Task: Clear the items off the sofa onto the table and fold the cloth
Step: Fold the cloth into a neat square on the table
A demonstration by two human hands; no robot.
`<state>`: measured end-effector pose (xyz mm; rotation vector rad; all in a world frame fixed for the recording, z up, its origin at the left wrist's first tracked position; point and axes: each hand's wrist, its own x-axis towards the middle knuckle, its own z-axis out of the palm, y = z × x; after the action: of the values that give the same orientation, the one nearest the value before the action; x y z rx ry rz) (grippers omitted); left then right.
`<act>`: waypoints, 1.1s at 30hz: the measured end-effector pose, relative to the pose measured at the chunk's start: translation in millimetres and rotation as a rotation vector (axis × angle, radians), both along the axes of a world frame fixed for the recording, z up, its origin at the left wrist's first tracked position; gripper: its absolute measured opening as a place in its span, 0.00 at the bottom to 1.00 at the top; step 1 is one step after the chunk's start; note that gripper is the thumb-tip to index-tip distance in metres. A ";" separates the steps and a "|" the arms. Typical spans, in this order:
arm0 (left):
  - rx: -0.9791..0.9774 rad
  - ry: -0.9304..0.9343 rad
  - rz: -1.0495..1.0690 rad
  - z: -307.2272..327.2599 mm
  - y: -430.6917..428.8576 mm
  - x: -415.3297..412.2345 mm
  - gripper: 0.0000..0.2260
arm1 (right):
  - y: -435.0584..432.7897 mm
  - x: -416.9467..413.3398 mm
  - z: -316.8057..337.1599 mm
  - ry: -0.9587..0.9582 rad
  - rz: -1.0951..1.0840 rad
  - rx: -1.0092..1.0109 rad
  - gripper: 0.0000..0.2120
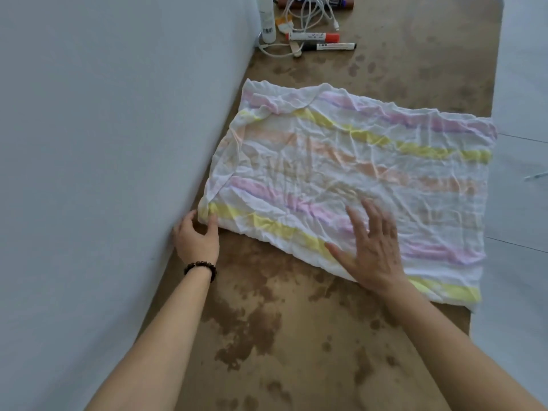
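Forearms entering from bottom edge, at 7 and 5 o'clock. Left hand [197, 237] at 8 o'clock corner of cloth [355, 173]: thumb and fingers curled, pinching that corner; dark bead bracelet [200, 269] on wrist. Right hand [370, 247] near 6 o'clock edge of cloth: fingers straight and spread, palm down, pressing flat on fabric, gripping nothing.

Cloth thin, crumpled, white with pink, yellow and orange stripes; spread open mid-frame on brown mottled surface [267, 336], long side running 10 to 4 o'clock; 11 o'clock corner folded over on itself. Left end touching pale grey-blue upright panel [118, 143] at 9 o'clock. Right end reaching surface's edge at 3 o'clock.

Well apart at 12 o'clock, on same surface: white bottle [267, 22], tangled white cable [308, 16], red-capped marker [314, 37], black-capped marker [332, 46] just beside it.
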<state>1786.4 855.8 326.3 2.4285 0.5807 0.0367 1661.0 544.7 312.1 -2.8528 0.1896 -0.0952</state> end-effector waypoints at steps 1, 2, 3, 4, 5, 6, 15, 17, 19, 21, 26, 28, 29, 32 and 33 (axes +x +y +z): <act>-0.018 0.036 -0.020 1.8 1.4 5.0 0.24 | 16.0 -14.8 0.6 0.052 0.063 -0.002 0.38; -0.043 0.072 -0.035 3.2 1.3 11.2 0.26 | 28.4 -26.9 -1.0 0.130 0.096 -0.016 0.37; -0.062 0.118 -0.036 5.6 -0.1 18.0 0.27 | 35.7 -34.1 -3.2 0.193 0.100 -0.034 0.35; -0.069 0.166 -0.042 5.4 -0.7 23.8 0.26 | 38.7 -38.1 -6.5 0.231 0.097 -0.048 0.32; -0.068 0.206 -0.058 9.1 -4.0 27.0 0.23 | 38.7 -39.3 -8.2 0.228 0.096 -0.059 0.28; -0.072 0.225 -0.080 11.6 -6.5 28.7 0.17 | 36.6 -38.0 -6.3 0.213 0.094 -0.061 0.25; -0.500 0.346 0.039 19.8 44.0 -75.4 0.03 | 31.1 -90.7 67.9 0.472 0.152 -0.034 0.29; -0.543 0.360 0.048 24.1 62.2 -113.7 0.05 | 35.9 -127.1 69.1 0.444 0.126 0.006 0.29; -0.537 0.373 0.041 27.1 79.2 -147.8 0.07 | 41.2 -154.6 66.3 0.362 0.106 0.010 0.26; -0.525 0.361 0.033 29.4 91.2 -175.0 0.07 | 49.6 -176.6 57.6 0.332 0.091 0.005 0.24; -0.651 0.270 0.129 38.6 99.2 -193.8 0.03 | 68.9 -183.5 46.6 0.339 0.027 0.050 0.21; -0.667 0.237 0.235 39.7 104.6 -190.7 0.04 | 72.5 -183.2 50.4 0.256 0.004 0.035 0.21; -0.630 0.221 0.264 40.1 109.4 -191.6 0.04 | 73.1 -187.0 52.4 0.230 0.003 0.017 0.21; -0.353 0.335 0.188 42.5 125.6 -205.7 0.03 | 73.9 -203.5 55.5 0.271 0.086 -0.016 0.18; -0.261 0.401 0.147 41.4 130.1 -211.7 0.02 | 75.7 -206.8 55.3 0.355 0.123 -0.027 0.17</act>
<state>1574.7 985.8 367.6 2.1426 0.8818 -0.4463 1454.2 620.4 367.4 -2.8769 0.0827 0.4381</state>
